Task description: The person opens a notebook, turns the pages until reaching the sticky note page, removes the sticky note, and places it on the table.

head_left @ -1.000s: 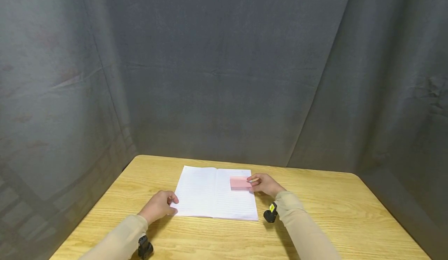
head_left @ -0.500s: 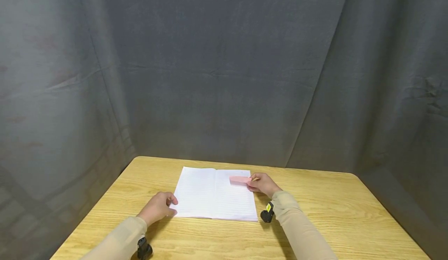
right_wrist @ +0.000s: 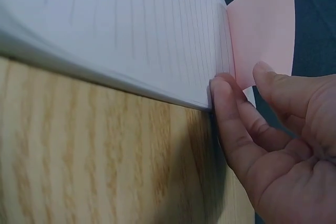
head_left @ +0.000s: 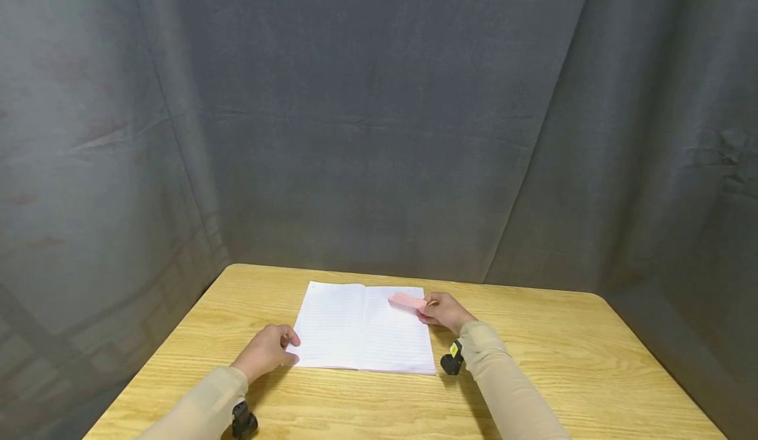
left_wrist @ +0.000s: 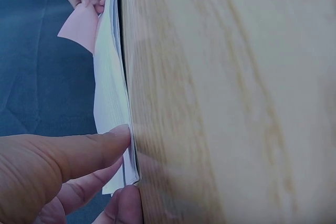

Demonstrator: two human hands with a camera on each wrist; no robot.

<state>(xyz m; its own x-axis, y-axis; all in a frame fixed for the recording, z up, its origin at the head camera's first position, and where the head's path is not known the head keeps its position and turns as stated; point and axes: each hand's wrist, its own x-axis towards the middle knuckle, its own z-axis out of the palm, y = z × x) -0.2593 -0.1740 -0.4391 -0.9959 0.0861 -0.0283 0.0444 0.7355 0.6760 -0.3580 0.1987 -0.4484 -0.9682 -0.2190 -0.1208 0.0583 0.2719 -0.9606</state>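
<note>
An open lined notebook [head_left: 343, 328] lies on the wooden table. Over the upper part of its right page, a pink sticky note [head_left: 405, 301] stands up, bent, with its lower edge at the page. My right hand [head_left: 447, 311] pinches the note's right end; in the right wrist view the thumb [right_wrist: 265, 77] is on the note's face, and other fingers touch the notebook's edge. At the lower left corner of the notebook rests my left hand [head_left: 268, 351]. Its thumb [left_wrist: 113, 145] lies on the page in the left wrist view, another finger beside the corner.
Bare wood of the table [head_left: 568, 354] extends right of the notebook and in front of it. Grey curtains [head_left: 367, 131] hang behind the table and at both sides. A black wrist camera [head_left: 452, 359] is strapped to each sleeve.
The sticky note, earlier showing its broad face over the page, has tipped up and now looks narrow and slanted. My right hand keeps its pinch; my left hand has hardly moved.
</note>
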